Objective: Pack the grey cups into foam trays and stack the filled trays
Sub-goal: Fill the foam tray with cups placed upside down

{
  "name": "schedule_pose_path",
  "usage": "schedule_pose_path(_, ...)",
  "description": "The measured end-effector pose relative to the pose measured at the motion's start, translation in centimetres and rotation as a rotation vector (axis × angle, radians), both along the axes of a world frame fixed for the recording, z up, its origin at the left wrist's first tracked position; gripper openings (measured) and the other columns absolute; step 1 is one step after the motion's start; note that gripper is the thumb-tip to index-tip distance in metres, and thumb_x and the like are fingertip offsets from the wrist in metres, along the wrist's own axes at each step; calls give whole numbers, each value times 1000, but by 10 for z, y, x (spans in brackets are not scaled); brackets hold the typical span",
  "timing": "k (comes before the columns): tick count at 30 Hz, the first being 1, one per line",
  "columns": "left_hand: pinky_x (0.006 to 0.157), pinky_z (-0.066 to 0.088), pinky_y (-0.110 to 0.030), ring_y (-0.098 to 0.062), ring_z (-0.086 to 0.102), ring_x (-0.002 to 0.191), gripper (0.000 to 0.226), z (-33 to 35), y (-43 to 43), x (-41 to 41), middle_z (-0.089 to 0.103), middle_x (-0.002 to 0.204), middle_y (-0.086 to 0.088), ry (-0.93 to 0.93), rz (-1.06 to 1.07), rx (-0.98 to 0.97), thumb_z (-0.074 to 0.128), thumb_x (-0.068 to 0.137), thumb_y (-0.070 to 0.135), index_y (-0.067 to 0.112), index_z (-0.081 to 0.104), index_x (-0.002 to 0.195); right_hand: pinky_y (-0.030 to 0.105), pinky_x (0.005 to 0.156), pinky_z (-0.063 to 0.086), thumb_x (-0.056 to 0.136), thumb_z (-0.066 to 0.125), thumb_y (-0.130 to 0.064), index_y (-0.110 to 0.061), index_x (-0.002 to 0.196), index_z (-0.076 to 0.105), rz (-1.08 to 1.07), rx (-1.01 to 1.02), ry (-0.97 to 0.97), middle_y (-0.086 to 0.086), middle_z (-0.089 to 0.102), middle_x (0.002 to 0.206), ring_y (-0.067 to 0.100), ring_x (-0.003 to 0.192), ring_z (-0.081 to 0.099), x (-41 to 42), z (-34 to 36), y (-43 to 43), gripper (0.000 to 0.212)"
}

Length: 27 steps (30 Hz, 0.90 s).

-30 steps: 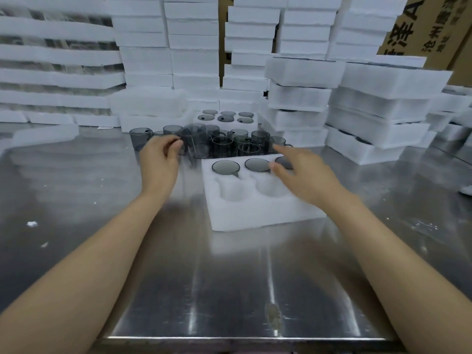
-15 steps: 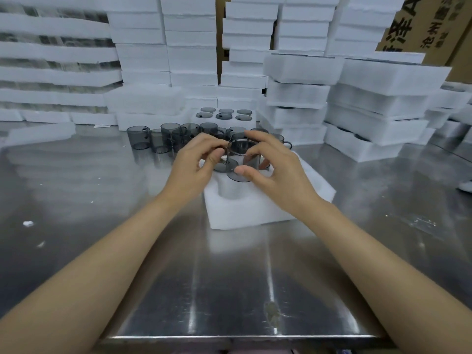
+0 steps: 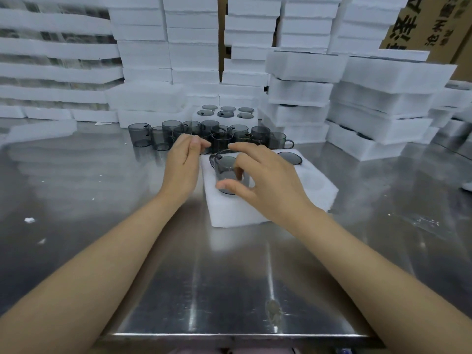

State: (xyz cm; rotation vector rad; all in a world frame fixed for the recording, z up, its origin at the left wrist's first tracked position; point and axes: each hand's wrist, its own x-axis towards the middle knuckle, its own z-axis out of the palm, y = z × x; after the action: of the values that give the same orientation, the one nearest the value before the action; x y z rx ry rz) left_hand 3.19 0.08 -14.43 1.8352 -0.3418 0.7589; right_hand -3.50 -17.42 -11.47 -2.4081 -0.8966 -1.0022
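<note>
1. Head view: pinched between thumb and curled fingers, the right hand (image 3: 268,182) holds one grey cup (image 3: 228,172). The thumb is low on its smooth see-through wall and the forefinger arches over the round rim.
2. That cup is at the near left part of the white foam tray (image 3: 255,210), with its loop handle pointing left. Whether its base sits in a pocket cannot be told.
3. The left hand (image 3: 182,163) holds nothing. Its fingers are nearly straight and close together, just left of the tray.
4. Another cup (image 3: 290,158) sits sunk in a far pocket, with only its round dark mouth showing. A round hollow (image 3: 313,181) lies near it.
5. Loose cups (image 3: 217,135) crowd together behind the tray on the shiny, streaked steel table (image 3: 229,277).
6. A filled tray (image 3: 224,112) lies beyond them. Blocky stacks of grainy foam trays (image 3: 378,98) rise behind and to the right, beside a cardboard box (image 3: 421,24).
</note>
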Motion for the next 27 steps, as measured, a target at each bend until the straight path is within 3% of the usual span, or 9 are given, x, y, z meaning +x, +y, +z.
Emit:
schedule_pose_path(3,79,37,-8,12,51,81,37,-2,1,4,53,92,6,68,30,-4,33,105,15,6,67,96,37,75,49,85,67,-42,-12,72,55,-19,-24,-10,3,64,122,27,100,61,-2,1,2,35)
schedule_pose_path(6,78,36,-7,9,50,81,40,-5,2,6,53,94,4,111,54,6,31,105,19,6,68,98,32,69,46,84,68,-39,-12,77,59,-32,-29,13,1,63,117,24,97,61,-4,2,2,29)
schedule_pose_path(9,84,38,-15,-2,51,88,41,-6,3,7,55,101,-1,136,51,-3,31,105,21,6,68,98,29,66,42,86,61,-44,-21,115,58,-68,-40,150,-3,56,116,18,94,57,-7,1,3,37)
schedule_pose_path(11,84,37,-16,-5,51,90,41,-7,4,8,54,98,2,158,46,1,30,105,22,9,68,95,29,70,44,90,53,-47,-32,137,45,-84,-86,240,-6,51,118,14,94,53,-8,1,3,50)
schedule_pose_path(16,79,31,-4,-5,49,95,37,-10,7,13,52,102,1,172,120,55,33,104,19,12,68,93,34,99,34,94,39,-54,-32,142,42,-103,-280,291,-5,44,129,17,115,39,-11,-1,2,53)
schedule_pose_path(19,87,31,-17,-18,49,108,30,-11,25,21,56,107,-6,136,279,209,40,98,11,8,69,97,30,110,18,86,33,-72,-33,149,27,-77,-400,353,-10,34,144,13,134,28,-15,-7,-4,75)
schedule_pose_path(22,98,29,-27,-32,42,119,28,-14,52,34,53,118,-17,198,468,313,46,89,3,3,66,108,33,117,9,78,38,-80,-29,153,13,-62,-483,373,-11,17,158,14,146,13,-14,-10,-7,94)
schedule_pose_path(24,104,28,-34,-34,36,124,34,-16,61,43,45,126,-20,289,546,353,47,88,4,1,58,120,35,120,5,78,43,-78,-28,154,7,-62,-521,364,-12,5,161,13,148,6,-10,-12,-7,98)
schedule_pose_path(27,102,32,-45,-38,34,124,44,-19,61,56,39,132,-24,386,576,477,48,92,10,2,43,135,34,120,5,80,43,-77,-28,154,7,-62,-548,318,-12,4,161,12,148,6,-1,-13,-5,95)
